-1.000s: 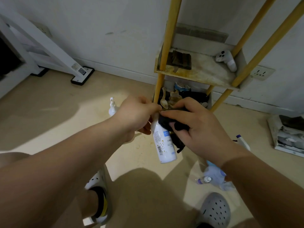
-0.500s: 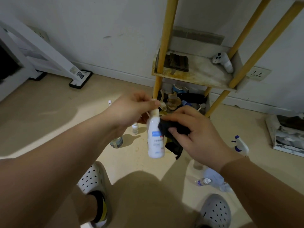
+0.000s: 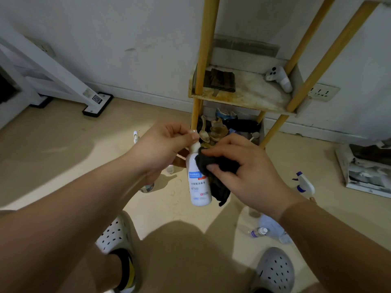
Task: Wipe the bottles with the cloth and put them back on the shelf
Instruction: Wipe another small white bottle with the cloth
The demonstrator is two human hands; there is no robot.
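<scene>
My left hand [image 3: 163,144] pinches the cap of a white bottle [image 3: 198,187] with a blue label, which hangs upright above the floor. My right hand [image 3: 243,166] holds a black cloth [image 3: 215,178] against the bottle's upper right side, and the cloth's loose end dangles beside the bottle. Behind them stands the yellow-framed shelf [image 3: 243,100], its stained board carrying a dark block and a white controller [image 3: 279,78]. More bottles stand or lie on the floor: a white spray bottle [image 3: 303,185] at the right, small clear bottles [image 3: 266,230] below it, others partly hidden behind my left arm.
The shelf's bottom level holds a clutter of spoons and dark items [image 3: 222,130]. A white slanted frame with a black foot [image 3: 97,104] is at the left. A stack of papers [image 3: 368,172] lies at the right. My feet in perforated clogs [image 3: 273,269] are below.
The bottle has swung from tilted to upright and risen slightly. My right hand with the cloth has slid up toward the bottle's shoulder.
</scene>
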